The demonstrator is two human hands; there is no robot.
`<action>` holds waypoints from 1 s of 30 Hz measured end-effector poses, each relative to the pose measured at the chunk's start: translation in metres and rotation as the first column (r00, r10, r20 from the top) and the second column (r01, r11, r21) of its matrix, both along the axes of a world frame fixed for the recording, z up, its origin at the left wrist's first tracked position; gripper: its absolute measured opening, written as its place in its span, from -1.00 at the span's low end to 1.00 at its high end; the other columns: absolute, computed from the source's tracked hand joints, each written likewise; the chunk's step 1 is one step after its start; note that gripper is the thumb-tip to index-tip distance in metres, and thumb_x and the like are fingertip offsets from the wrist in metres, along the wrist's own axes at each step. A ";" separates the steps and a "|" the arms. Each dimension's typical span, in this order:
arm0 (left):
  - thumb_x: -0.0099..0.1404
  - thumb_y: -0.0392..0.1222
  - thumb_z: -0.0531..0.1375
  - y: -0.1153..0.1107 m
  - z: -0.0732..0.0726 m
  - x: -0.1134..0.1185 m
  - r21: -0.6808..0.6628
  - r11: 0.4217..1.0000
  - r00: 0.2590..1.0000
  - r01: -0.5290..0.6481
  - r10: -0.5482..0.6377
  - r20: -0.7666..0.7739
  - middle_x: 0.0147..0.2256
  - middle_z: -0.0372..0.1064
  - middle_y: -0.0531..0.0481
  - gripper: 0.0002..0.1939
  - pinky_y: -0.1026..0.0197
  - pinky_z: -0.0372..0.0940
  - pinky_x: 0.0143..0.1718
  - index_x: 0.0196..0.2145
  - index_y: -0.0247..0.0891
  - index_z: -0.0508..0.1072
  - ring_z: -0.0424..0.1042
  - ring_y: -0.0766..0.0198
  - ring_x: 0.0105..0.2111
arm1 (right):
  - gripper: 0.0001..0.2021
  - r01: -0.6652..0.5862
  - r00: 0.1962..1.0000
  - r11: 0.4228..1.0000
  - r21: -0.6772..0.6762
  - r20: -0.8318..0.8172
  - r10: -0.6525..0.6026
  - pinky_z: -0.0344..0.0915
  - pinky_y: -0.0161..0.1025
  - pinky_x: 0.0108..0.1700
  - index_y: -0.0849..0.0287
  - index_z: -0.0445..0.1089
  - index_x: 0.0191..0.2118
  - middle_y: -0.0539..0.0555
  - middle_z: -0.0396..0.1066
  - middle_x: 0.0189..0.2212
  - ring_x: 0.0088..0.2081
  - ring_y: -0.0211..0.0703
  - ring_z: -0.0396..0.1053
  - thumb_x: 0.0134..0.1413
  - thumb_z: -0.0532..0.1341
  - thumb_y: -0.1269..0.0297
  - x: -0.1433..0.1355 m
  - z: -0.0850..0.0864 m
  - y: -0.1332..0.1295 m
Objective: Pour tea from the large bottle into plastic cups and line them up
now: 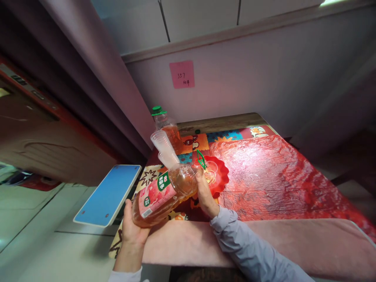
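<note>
Holds the labelled bottle [160, 196] tilted over the surface [246, 118], left grip [133, 227] cupping its base, right grip [205, 194] around its neck; seemingly fully lifted, not yet set down; cannot tell whether opened.

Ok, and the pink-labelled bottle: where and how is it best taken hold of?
Probably at both ends: left grip under the wide base from the left, right grip on the tapered end from the right. The pink-labelled bottle is slanted, base leftward; its broad body, with liquid inside, likely wants support, while the narrower end suits closing around.
</note>
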State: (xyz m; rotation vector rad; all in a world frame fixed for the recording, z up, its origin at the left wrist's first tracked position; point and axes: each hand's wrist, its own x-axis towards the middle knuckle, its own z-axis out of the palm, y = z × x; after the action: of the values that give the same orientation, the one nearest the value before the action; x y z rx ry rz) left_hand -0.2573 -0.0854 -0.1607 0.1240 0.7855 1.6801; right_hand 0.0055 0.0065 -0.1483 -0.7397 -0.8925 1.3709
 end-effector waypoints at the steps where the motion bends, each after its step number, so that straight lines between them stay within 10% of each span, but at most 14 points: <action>1: 0.64 0.13 0.13 0.000 0.001 0.000 -0.001 1.000 1.000 -0.002 0.002 0.007 0.13 0.71 -0.25 -0.44 -0.31 0.50 0.27 0.45 -0.06 0.50 0.72 -0.19 0.10 | -0.25 -0.001 1.000 1.000 -0.006 -0.004 0.001 0.37 0.14 0.43 0.10 0.58 0.22 0.21 0.62 0.23 0.27 0.20 0.52 0.36 0.22 -0.50 0.000 0.000 0.000; 20: 0.66 0.05 0.06 0.009 0.021 0.007 -0.045 0.999 0.996 -0.027 0.023 -0.084 -0.02 0.77 -0.19 -0.52 -0.25 0.54 0.25 0.26 -0.13 0.66 0.77 -0.11 -0.03 | -0.27 -0.053 0.988 0.995 -0.085 -0.148 0.040 0.41 0.20 0.44 0.10 0.58 0.23 0.20 0.66 0.21 0.26 0.23 0.58 0.33 0.27 -0.45 -0.004 0.001 0.000; 30: 0.66 0.11 0.06 0.009 0.019 0.002 -0.013 1.000 0.999 0.015 -0.016 -0.050 0.13 0.71 -0.22 -0.41 -0.26 0.46 0.33 0.50 -0.08 0.44 0.72 -0.15 0.11 | -0.27 -0.074 0.984 0.992 -0.101 -0.172 0.056 0.43 0.21 0.44 0.09 0.58 0.23 0.19 0.67 0.21 0.27 0.23 0.59 0.33 0.27 -0.46 -0.004 0.002 -0.001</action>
State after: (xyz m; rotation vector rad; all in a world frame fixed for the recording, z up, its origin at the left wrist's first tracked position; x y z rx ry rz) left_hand -0.2557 -0.0762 -0.1421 0.1639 0.8305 1.6630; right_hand 0.0016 0.0054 -0.1464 -0.6689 -0.7198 1.5248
